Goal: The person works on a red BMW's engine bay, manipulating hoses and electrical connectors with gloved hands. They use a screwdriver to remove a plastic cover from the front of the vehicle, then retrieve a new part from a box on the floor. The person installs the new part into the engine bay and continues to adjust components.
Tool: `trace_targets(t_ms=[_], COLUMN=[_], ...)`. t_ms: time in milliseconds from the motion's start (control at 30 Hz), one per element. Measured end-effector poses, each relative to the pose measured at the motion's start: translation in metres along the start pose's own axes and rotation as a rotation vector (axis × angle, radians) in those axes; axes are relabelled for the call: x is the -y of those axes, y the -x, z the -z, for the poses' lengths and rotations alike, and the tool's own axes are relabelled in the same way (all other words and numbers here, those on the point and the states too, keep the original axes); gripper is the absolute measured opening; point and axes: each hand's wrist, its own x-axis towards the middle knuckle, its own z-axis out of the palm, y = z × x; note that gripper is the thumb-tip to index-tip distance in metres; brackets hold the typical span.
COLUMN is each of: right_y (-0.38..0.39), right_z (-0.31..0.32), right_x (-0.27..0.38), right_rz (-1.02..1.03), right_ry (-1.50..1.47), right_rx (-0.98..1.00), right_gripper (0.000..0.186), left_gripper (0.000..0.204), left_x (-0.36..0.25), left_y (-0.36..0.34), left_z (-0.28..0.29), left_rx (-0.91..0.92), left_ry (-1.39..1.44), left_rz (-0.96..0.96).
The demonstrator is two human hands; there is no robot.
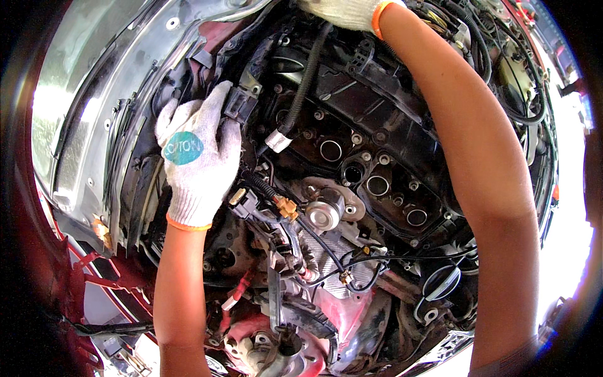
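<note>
My left hand (pixel 200 147), in a white knit glove with an orange cuff, is at the left side of the engine bay. Its index finger and thumb lie on either side of a dark rectangular connector block (pixel 240 104), closed on it. The other fingers reach down beside the bay's edge. My right hand (pixel 344 14), gloved alike, stretches to the far side; its fingers are cut off by the top of the view. Just below it, a black corrugated hose (pixel 306 78) runs down to a silver-wrapped end (pixel 277 141) over the engine.
The black engine cover (pixel 392 141) has several round holes. A round silver metal part (pixel 323 215) sits nearer, beside an orange connector (pixel 287 207) and loose wiring. A black-rimmed oval cap (pixel 441 283) lies at the near right. The windshield (pixel 69 81) and metal cowl border the left.
</note>
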Motion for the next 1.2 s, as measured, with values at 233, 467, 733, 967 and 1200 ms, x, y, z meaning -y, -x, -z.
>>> trace_targets(t_ms=[233,467,733,967,1200], right_y=[0.002,0.004,0.01,0.013,0.028], right_z=[-0.001,0.002,-0.001,-0.008,0.021], right_x=[0.009,0.011,0.013,0.005,0.015], right_rz=[-0.015,-0.042,-0.015,0.081,-0.07], right_ry=[-0.016,-0.004,-0.003,0.09,-0.105], right_rx=[-0.013,0.0,-0.074,-0.146,-0.109], right_gripper=[0.056,0.055,0.056,0.05,0.05], left_gripper=[0.046,0.049,0.052,0.047,0.037], left_x=[0.0,-0.001,0.005,0.005,0.015], left_y=[0.0,-0.002,0.01,0.011,0.007], left_z=[0.004,0.009,-0.007,-0.013,-0.026], left_rx=[0.06,-0.037,-0.068,-0.141,-0.261], left_ry=[0.018,0.043,0.06,0.127,0.11], left_rz=[0.005,-0.059,-0.022,0.014,-0.116])
